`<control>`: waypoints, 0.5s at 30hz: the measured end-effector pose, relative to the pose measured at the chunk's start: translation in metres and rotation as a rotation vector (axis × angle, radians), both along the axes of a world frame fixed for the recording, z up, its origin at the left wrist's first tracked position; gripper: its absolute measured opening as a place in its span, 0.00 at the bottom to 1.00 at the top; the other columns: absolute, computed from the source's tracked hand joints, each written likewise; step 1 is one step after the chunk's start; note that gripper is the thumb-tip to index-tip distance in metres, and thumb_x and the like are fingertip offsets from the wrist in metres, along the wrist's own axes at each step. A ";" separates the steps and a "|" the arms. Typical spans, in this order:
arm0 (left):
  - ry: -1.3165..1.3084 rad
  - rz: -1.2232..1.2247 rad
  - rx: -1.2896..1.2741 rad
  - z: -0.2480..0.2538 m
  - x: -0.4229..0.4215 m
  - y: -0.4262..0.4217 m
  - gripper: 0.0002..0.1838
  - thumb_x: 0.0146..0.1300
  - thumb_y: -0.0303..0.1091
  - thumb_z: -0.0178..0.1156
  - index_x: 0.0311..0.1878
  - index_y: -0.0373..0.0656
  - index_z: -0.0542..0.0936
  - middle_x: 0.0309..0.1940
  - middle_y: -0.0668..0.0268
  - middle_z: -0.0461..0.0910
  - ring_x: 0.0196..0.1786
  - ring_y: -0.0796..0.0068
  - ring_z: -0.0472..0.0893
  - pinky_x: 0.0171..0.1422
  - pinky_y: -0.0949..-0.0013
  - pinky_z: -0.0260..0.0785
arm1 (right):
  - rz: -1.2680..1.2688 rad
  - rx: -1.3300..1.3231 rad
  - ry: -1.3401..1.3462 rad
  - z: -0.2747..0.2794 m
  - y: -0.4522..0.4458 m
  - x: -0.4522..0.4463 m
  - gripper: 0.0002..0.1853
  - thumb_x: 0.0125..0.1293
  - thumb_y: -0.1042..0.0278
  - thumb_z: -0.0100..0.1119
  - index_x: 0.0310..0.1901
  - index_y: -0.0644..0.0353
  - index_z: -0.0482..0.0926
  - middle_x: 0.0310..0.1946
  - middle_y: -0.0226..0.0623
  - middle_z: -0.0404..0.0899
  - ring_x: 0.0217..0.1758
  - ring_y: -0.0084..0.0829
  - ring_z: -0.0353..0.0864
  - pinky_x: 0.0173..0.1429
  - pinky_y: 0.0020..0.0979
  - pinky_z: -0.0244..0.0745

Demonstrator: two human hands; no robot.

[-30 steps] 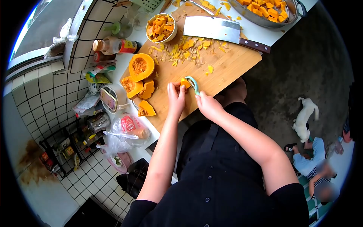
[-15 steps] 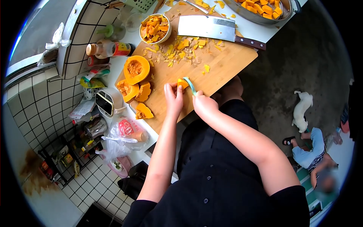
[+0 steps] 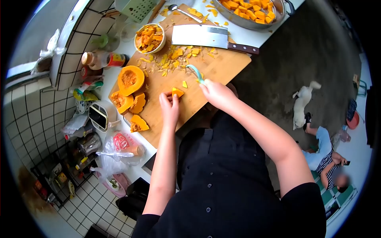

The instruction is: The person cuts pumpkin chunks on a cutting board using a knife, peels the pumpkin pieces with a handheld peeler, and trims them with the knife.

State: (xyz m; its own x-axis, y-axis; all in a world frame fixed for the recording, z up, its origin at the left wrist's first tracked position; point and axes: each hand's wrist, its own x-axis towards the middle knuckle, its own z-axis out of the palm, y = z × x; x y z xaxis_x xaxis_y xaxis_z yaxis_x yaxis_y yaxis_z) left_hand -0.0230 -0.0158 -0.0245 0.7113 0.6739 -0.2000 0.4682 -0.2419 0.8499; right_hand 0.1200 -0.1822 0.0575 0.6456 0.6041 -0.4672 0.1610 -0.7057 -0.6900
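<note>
Between the thumb and fingers of my left hand (image 3: 170, 107) is a small pumpkin piece (image 3: 177, 92), held over the near part of the wooden cutting board (image 3: 158, 129). My right hand (image 3: 216, 93) is closed round the handle of a light-blue peeler (image 3: 195, 73), its curved head pointing up and left, apart from the piece. Left of my left hand lie a cut pumpkin half (image 3: 131, 80) and several wedges, one a small wedge (image 3: 139, 123) near the board's edge. Peelings (image 3: 174, 55) are scattered beyond both hands.
A cleaver (image 3: 200, 36) lies across the board's far side. Beyond it are a bowl of pumpkin scraps (image 3: 150, 38), a spoon (image 3: 186, 12) and a metal pan (image 3: 258, 26) of pumpkin cubes. Bottles (image 3: 105, 59) line the left. A white dog (image 3: 303, 103) and a seated person (image 3: 325, 162) are at right.
The peeler has come off the pumpkin piece and is now apart from it. My left hand has lowered the piece toward me. The whole view has shifted, and the dog has changed its pose.
</note>
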 end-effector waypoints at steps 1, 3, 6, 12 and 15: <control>0.059 0.021 0.056 0.013 0.006 -0.005 0.15 0.61 0.34 0.63 0.43 0.35 0.70 0.40 0.56 0.70 0.38 0.63 0.76 0.45 0.66 0.71 | -0.020 0.011 -0.012 0.003 -0.001 -0.001 0.18 0.70 0.55 0.46 0.37 0.65 0.74 0.28 0.54 0.79 0.33 0.54 0.80 0.39 0.48 0.75; 0.123 0.092 0.121 0.033 0.023 -0.020 0.22 0.56 0.38 0.67 0.43 0.34 0.69 0.42 0.54 0.70 0.42 0.59 0.75 0.49 0.62 0.70 | -0.057 0.034 -0.032 0.007 -0.003 -0.003 0.18 0.69 0.56 0.48 0.35 0.65 0.74 0.27 0.54 0.79 0.32 0.54 0.80 0.38 0.48 0.75; 0.140 0.035 0.368 0.025 0.028 -0.021 0.25 0.50 0.38 0.69 0.44 0.34 0.68 0.42 0.50 0.69 0.46 0.49 0.72 0.53 0.58 0.68 | -0.145 0.143 0.052 0.001 -0.004 -0.009 0.14 0.67 0.62 0.53 0.31 0.66 0.72 0.24 0.55 0.76 0.30 0.54 0.78 0.35 0.45 0.73; 0.048 0.200 -0.187 0.031 0.022 -0.009 0.17 0.55 0.29 0.63 0.45 0.37 0.68 0.43 0.60 0.74 0.43 0.68 0.77 0.47 0.67 0.71 | -0.144 0.229 0.092 0.006 0.002 -0.007 0.12 0.62 0.63 0.59 0.35 0.65 0.74 0.25 0.47 0.77 0.29 0.42 0.78 0.35 0.36 0.73; -0.110 0.207 -0.458 0.055 0.022 -0.014 0.15 0.61 0.25 0.59 0.50 0.41 0.68 0.47 0.66 0.75 0.48 0.81 0.75 0.51 0.76 0.69 | -0.106 0.301 0.169 0.026 0.011 0.005 0.15 0.60 0.62 0.63 0.42 0.64 0.76 0.25 0.37 0.77 0.28 0.27 0.77 0.36 0.29 0.73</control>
